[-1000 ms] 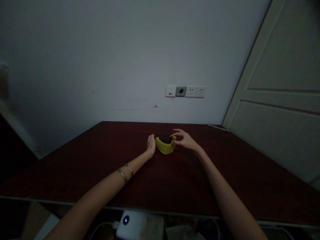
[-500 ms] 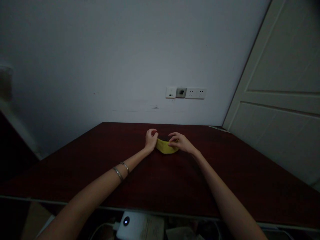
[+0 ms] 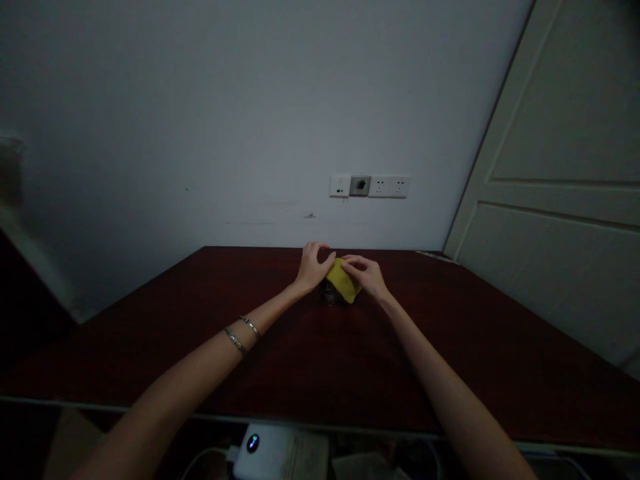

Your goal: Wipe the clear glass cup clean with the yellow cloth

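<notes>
A small yellow object with a dark underside (image 3: 344, 283), soft-looking and bent, is held just above the dark red table (image 3: 320, 353) near its far middle. My left hand (image 3: 313, 263) grips its left end with curled fingers. My right hand (image 3: 367, 274) pinches its right end from above. Two thin bracelets sit on my left wrist (image 3: 241, 333). The light is dim, so what the yellow object is stays unclear.
A white wall with a row of sockets (image 3: 369, 186) stands behind the table. A pale panelled door (image 3: 565, 200) is at the right. A white device with a small lit dot (image 3: 273, 453) and papers lie below the table's near edge.
The yellow object lay on the table as a curved strip with my hands beside it. Both hands closed on its ends, then lifted and folded it upward, farther from me.
</notes>
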`<state>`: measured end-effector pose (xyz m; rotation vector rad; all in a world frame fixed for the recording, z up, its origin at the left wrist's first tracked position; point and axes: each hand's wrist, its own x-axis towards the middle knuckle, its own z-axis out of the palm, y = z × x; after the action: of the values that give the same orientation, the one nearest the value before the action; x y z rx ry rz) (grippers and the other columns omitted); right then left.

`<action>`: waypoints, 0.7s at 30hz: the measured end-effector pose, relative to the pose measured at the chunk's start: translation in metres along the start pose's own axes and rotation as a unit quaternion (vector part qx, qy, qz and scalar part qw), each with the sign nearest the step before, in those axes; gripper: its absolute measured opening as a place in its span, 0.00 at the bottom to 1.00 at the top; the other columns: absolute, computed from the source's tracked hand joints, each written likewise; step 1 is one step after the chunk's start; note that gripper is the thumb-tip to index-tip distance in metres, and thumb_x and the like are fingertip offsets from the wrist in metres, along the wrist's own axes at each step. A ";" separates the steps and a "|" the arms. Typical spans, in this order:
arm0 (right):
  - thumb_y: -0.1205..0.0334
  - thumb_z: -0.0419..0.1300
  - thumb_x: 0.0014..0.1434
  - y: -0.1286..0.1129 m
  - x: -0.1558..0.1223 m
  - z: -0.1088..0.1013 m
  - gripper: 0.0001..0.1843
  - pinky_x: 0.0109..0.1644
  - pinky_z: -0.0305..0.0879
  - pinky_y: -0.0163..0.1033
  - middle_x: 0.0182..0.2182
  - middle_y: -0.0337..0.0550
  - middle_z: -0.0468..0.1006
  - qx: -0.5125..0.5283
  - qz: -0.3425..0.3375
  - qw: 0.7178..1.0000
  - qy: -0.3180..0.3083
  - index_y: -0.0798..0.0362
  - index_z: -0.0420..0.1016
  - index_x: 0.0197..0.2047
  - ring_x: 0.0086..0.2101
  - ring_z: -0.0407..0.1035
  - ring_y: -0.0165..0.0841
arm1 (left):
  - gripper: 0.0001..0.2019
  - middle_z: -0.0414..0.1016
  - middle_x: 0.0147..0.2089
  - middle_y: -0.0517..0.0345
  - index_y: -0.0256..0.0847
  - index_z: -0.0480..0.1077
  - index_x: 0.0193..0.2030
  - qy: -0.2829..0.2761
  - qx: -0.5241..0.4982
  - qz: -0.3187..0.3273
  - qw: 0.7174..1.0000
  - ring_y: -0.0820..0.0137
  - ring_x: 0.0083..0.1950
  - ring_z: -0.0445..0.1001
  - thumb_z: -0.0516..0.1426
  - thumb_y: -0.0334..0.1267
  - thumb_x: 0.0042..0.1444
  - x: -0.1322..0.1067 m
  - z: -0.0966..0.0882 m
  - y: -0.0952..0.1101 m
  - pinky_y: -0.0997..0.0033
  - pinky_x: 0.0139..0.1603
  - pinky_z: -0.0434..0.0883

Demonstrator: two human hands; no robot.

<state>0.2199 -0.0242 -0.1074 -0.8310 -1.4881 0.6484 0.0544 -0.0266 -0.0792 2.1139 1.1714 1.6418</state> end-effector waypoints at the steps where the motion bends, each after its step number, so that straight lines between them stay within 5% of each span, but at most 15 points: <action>1: 0.47 0.66 0.43 0.000 0.002 -0.002 0.17 0.48 0.67 0.45 0.38 0.47 0.80 0.007 0.000 1.000 0.023 0.53 0.77 0.28 0.40 0.73 0.38 | 0.09 0.70 0.45 0.49 0.39 0.70 0.40 -0.013 -0.004 0.004 1.000 0.61 0.52 0.67 0.58 0.39 0.53 -0.001 -0.001 0.001 0.63 0.56 0.62; 10: 0.45 0.66 0.42 -0.013 0.007 -0.013 0.20 0.52 0.66 0.46 0.49 0.51 0.75 0.056 -0.017 0.988 0.141 0.54 0.74 0.29 0.46 0.71 0.40 | 0.19 0.77 0.42 0.52 0.37 0.72 0.46 -0.129 -0.081 -0.010 0.988 0.64 0.41 0.73 0.63 0.40 0.46 -0.002 0.013 0.011 0.67 0.44 0.69; 17: 0.52 0.71 0.38 -0.025 0.007 -0.030 0.34 0.49 0.71 0.46 0.53 0.49 0.74 0.092 0.019 0.993 0.072 0.50 0.72 0.50 0.44 0.74 0.39 | 0.10 0.78 0.38 0.52 0.35 0.73 0.38 -0.153 -0.174 -0.060 0.971 0.66 0.39 0.74 0.61 0.36 0.49 0.013 0.022 0.014 0.68 0.41 0.71; 21: 0.57 0.72 0.35 -0.022 0.005 -0.036 0.30 0.44 0.73 0.46 0.42 0.47 0.81 0.090 0.066 0.993 0.024 0.53 0.77 0.45 0.39 0.76 0.40 | 0.11 0.78 0.38 0.52 0.35 0.73 0.40 -0.156 -0.195 -0.079 0.965 0.67 0.39 0.74 0.61 0.36 0.50 0.016 0.017 0.017 0.66 0.42 0.72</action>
<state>0.2533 -0.0362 -0.0834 -0.8037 -1.3182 0.8428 0.0785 -0.0218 -0.0629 1.8844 0.8161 1.2831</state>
